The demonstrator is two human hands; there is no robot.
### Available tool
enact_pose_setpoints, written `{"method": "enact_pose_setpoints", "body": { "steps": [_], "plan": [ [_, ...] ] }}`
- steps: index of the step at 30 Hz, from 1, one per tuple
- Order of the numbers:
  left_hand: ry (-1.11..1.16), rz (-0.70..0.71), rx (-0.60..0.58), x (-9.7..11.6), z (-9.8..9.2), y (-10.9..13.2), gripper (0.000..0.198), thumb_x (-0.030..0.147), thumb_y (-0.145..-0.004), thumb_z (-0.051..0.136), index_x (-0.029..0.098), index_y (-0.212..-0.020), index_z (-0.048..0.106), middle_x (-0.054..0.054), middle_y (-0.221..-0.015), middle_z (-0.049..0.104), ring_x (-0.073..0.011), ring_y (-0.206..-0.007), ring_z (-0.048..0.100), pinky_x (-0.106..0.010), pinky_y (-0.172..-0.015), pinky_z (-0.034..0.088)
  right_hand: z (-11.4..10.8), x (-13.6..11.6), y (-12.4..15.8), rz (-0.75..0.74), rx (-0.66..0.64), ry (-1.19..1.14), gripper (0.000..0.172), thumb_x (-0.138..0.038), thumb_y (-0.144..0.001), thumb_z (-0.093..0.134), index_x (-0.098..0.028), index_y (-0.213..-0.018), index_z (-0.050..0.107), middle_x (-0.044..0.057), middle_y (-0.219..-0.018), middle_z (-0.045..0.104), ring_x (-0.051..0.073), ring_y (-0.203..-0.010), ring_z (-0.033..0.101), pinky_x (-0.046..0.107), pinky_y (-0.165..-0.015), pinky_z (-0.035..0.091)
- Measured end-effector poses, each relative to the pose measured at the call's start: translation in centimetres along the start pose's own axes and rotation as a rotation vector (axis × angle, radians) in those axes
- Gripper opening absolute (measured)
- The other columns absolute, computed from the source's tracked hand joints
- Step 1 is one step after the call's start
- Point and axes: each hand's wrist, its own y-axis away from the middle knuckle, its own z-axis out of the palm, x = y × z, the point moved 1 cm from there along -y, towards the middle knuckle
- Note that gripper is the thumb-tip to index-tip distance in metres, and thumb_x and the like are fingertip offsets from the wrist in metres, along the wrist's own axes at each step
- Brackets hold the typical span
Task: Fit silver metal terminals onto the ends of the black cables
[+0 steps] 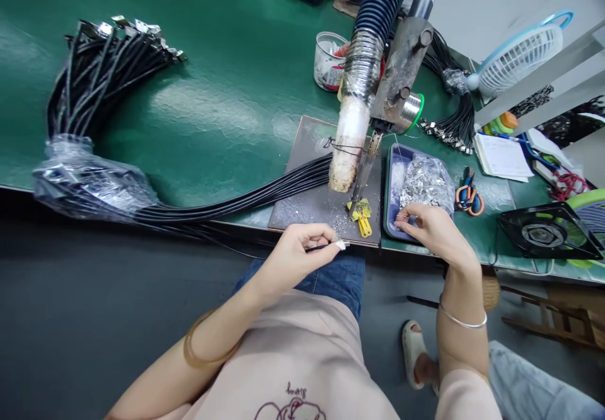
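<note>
My left hand is closed round the end of a black cable, its tip poking out past the thumb, just off the board's front edge. Over the blue tray of small metal parts, my right hand is closed with thumb and fingertips pinched. What lies in that pinch is too small to make out. A bundle of black cables runs from the left onto the brown board. Above the board a soldering iron points down at a small yellow piece.
A fume hose hangs over the board beside a solder reel. Rightward are orange-handled cutters, a notepad, a black fan and a white fan. Plastic-wrapped cables lie left; a clear tub stands behind.
</note>
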Motion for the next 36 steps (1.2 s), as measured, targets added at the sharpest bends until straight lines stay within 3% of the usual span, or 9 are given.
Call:
{"method": "enact_pose_setpoints", "body": {
  "steps": [6,11,16,24,36],
  "plan": [
    [0.160,-0.024,0.022,-0.4,-0.5,-0.5,0.020,0.031,-0.084,0.071,0.013,-0.077,0.068,0.002,-0.066,0.056,-0.0073,-0.060,0.044,-0.019,-0.058,0.035,0.5,0.4,0.5,0.044,0.063,-0.033,0.012,-0.030,-0.091,0.063,-0.022,-0.081,0.064,-0.001,-0.082,0.072,0.014,-0.066,0.057,0.027,-0.066,0.038],
    [0.139,-0.031,0.001,0.2,-0.1,-0.6,0.020,0.031,-0.083,0.071,0.012,-0.076,0.066,0.003,-0.063,0.053,-0.0072,-0.058,0.042,-0.020,-0.056,0.034,0.3,1.0,0.8,-0.001,0.053,-0.005,0.011,-0.032,-0.091,0.066,-0.023,-0.085,0.066,0.001,-0.091,0.073,0.016,-0.077,0.063,0.027,-0.070,0.041],
    [0.091,-0.024,-0.042,0.7,0.1,-0.5,0.020,0.031,-0.084,0.068,0.013,-0.075,0.066,0.003,-0.063,0.052,-0.0078,-0.059,0.042,-0.021,-0.057,0.034,-0.2,0.9,0.6,-0.030,0.016,0.025,0.013,-0.029,-0.092,0.061,-0.023,-0.082,0.066,0.000,-0.082,0.072,0.016,-0.070,0.062,0.027,-0.068,0.041],
    [0.048,-0.030,-0.002,0.6,0.1,-0.4,0.021,0.032,-0.083,0.068,0.013,-0.074,0.064,0.003,-0.062,0.050,-0.0084,-0.059,0.042,-0.021,-0.056,0.034,0.7,1.9,0.9,-0.006,0.174,-0.010,0.011,-0.032,-0.092,0.065,-0.022,-0.087,0.066,0.003,-0.092,0.074,0.018,-0.078,0.063,0.030,-0.072,0.043],
    [0.023,-0.001,0.031,0.5,0.1,-0.4,0.017,0.027,-0.084,0.065,0.014,-0.075,0.060,0.004,-0.063,0.047,-0.0075,-0.058,0.042,-0.020,-0.056,0.035,1.4,1.2,0.4,-0.032,0.207,-0.061,0.010,-0.029,-0.094,0.062,-0.021,-0.091,0.068,0.004,-0.093,0.072,0.018,-0.081,0.063,0.029,-0.073,0.043]
  ]
}}
